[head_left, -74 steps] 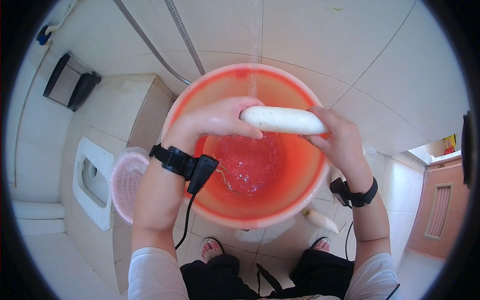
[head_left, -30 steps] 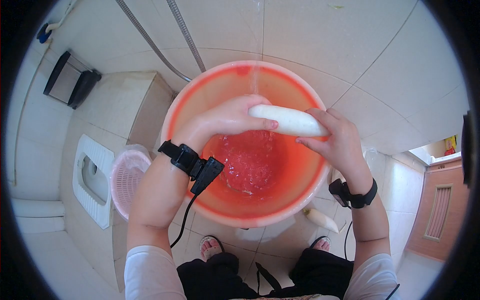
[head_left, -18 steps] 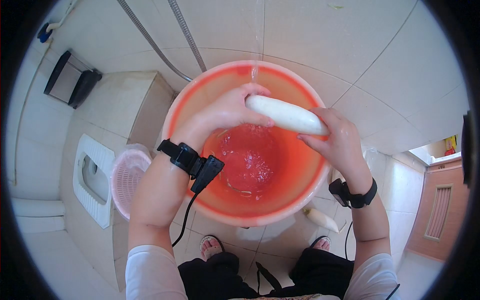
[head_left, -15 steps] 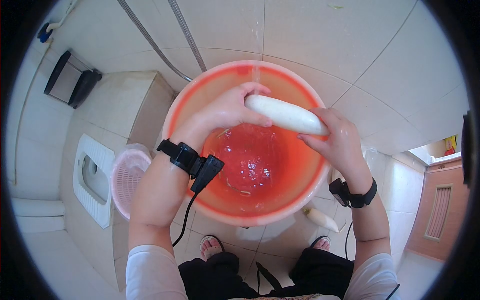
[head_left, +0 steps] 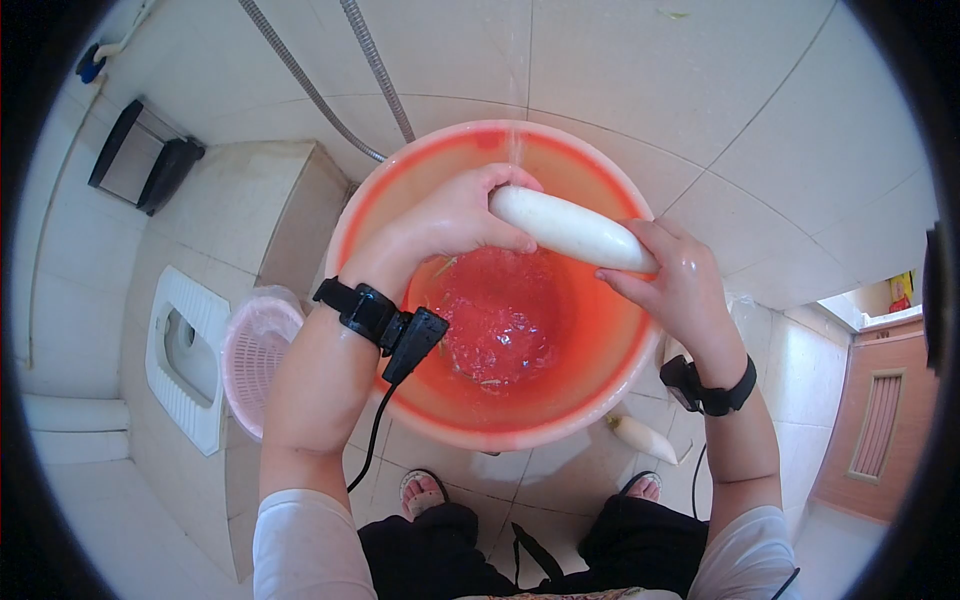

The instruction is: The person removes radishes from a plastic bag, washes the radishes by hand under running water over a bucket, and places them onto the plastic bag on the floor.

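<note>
A white radish (head_left: 570, 229) is held level between both hands, over the far half of a large red and pink basin (head_left: 490, 440). My left hand (head_left: 468, 212) wraps round its left end, thumb on the near side. At the right end, my right hand (head_left: 672, 272) grips it between thumb and fingers. A thin stream of water (head_left: 514, 145) falls from above near the left end of the radish. Rippling water (head_left: 505, 335) with small scraps in it fills the bottom of the basin.
Another white radish (head_left: 643, 439) lies on the tiled floor right of the basin. To the left are a pink basket (head_left: 258, 360) and a squat toilet (head_left: 187, 350). Two metal hoses (head_left: 378, 70) hang behind the basin; a wooden cabinet door (head_left: 875, 425) is at far right.
The radish has hardly moved, and both hands keep their grip on it. The water surface ripples differently, and the floating scraps have shifted.
</note>
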### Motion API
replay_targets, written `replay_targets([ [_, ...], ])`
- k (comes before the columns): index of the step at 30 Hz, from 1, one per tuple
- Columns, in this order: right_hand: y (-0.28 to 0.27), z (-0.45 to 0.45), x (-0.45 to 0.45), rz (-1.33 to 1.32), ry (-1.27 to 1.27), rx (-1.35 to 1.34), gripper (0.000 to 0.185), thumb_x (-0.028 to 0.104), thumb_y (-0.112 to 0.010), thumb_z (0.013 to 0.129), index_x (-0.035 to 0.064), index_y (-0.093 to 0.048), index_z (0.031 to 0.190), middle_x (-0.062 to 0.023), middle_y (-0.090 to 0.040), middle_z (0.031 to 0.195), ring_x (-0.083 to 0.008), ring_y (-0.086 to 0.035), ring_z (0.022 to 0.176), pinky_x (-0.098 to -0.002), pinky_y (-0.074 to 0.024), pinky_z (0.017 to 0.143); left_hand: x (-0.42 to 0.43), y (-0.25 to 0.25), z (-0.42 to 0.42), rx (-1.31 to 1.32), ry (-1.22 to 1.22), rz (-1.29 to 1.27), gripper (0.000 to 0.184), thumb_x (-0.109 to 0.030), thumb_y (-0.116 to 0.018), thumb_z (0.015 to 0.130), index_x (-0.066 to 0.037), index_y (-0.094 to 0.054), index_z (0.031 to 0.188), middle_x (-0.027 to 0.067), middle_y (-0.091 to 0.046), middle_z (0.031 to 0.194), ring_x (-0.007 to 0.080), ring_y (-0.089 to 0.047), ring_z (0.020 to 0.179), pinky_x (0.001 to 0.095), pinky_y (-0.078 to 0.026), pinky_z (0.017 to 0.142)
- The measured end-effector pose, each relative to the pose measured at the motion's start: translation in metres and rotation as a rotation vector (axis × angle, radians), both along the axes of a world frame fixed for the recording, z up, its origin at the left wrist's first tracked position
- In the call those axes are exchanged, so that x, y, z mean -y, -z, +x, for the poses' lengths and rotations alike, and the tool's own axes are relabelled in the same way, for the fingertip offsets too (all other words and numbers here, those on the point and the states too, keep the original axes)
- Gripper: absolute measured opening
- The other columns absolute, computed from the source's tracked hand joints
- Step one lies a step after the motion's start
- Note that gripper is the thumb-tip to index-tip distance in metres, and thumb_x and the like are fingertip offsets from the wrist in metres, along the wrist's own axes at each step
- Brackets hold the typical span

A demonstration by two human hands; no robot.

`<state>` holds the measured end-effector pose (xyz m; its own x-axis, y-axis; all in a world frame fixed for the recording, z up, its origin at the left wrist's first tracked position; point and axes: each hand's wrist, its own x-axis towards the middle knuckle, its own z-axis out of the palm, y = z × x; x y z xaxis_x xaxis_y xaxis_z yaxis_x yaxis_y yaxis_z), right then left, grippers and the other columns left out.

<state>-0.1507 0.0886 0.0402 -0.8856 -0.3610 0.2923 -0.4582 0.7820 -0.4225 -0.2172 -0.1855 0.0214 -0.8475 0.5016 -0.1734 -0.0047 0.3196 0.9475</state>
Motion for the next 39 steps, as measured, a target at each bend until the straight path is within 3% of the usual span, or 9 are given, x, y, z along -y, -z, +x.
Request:
replay_targets([
  [6, 0.009, -0.003, -0.003, -0.036, 0.014, -0.005, 0.044, 0.023, -0.084, 0.075, 0.0094, -0.07, 0.114, -0.016, -0.072, 0.09, -0.0349, -0.07, 0.081, -0.0429, -0.0554, 0.072, 0.005, 0.005, -0.004, -0.026, 0.006, 0.072, 0.056, -0.004, -0.085, 0.076, -0.005, -0.063, 0.127, 0.0074, -0.066, 0.121, 0.0169, -0.061, 0.113, 0.0315, -0.051, 0.097],
  [8, 0.01, -0.002, -0.003, -0.028, 0.027, -0.013, 0.045, 0.022, -0.084, 0.075, 0.0098, -0.069, 0.116, -0.0162, -0.072, 0.089, -0.0349, -0.07, 0.08, -0.0429, -0.0554, 0.071, 0.006, 0.004, -0.007, 0.053, -0.058, 0.084, 0.041, -0.006, -0.073, 0.086, -0.002, -0.065, 0.127, 0.0086, -0.067, 0.121, 0.0167, -0.062, 0.112, 0.0321, -0.052, 0.096],
  [9, 0.01, -0.002, -0.003, -0.02, 0.039, -0.021, 0.046, 0.022, -0.084, 0.075, 0.0102, -0.069, 0.117, -0.0164, -0.072, 0.087, -0.0348, -0.07, 0.08, -0.0429, -0.0554, 0.071, 0.008, 0.005, -0.009, 0.052, -0.058, 0.084, 0.041, -0.006, -0.073, 0.086, -0.002, -0.065, 0.127, 0.0086, -0.067, 0.121, 0.0167, -0.062, 0.112, 0.0321, -0.052, 0.096],
  [11, 0.008, -0.001, -0.001, -0.024, 0.044, -0.024, 0.047, 0.022, -0.084, 0.075, 0.0103, -0.069, 0.118, -0.0165, -0.072, 0.087, -0.0349, -0.07, 0.08, -0.0429, -0.0554, 0.071, 0.01, 0.008, -0.012, 0.181, -0.099, 0.242, 0.034, -0.006, -0.057, 0.093, 0.001, -0.067, 0.125, 0.0102, -0.068, 0.12, 0.018, -0.063, 0.112, 0.0338, -0.053, 0.096],
  [14, 0.008, -0.001, 0.0, -0.025, 0.046, -0.032, 0.048, 0.022, -0.084, 0.074, 0.0106, -0.068, 0.119, -0.0166, -0.072, 0.087, -0.0347, -0.07, 0.08, -0.0428, -0.0554, 0.07, 0.005, 0.002, -0.006, 0.184, -0.187, 0.236, 0.037, -0.005, -0.049, 0.093, 0.003, -0.067, 0.124, 0.0117, -0.067, 0.122, 0.0197, -0.063, 0.112, 0.0352, -0.053, 0.095],
  [39, 0.005, -0.001, 0.0, 0.029, 0.02, -0.062, 0.047, 0.027, -0.087, 0.072, 0.0079, -0.072, 0.112, -0.0169, -0.072, 0.086, -0.0353, -0.07, 0.078, -0.0423, -0.0554, 0.07, 0.007, 0.004, -0.007, 0.116, -0.155, 0.235, 0.035, -0.003, -0.053, 0.091, -0.003, -0.064, 0.124, 0.0065, -0.066, 0.118, 0.0148, -0.063, 0.108, 0.0298, -0.054, 0.091],
])
